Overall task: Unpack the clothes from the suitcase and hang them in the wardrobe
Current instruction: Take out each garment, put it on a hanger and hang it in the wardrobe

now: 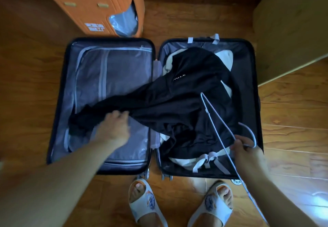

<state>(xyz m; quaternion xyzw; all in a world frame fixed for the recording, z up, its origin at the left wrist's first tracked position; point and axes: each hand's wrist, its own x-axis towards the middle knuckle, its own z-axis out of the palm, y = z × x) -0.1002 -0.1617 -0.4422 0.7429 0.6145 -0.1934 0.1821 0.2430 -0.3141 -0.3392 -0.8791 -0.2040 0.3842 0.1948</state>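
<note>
Wooden plank floor, head view: a dark suitcase lies open flat on it, both halves facing up. Left half: zipped mesh divider, closed. Right half: a black garment with small pale lettering lies over white clothing; one black sleeve or leg stretches across the centre hinge into the left half. Left hand, blurred, fingers curled onto the end of that stretched black fabric near the left half's near-left corner, apparently gripping it. Right hand at the right half's near-right corner, fingers closed around the hook end of a pale wire hanger, whose frame angles over the black garment. Pale straps lie at the right half's near edge. Orange carton stands beyond the suitcase's far-left corner. Two feet in white slippers stand just beside the near edge.
</note>
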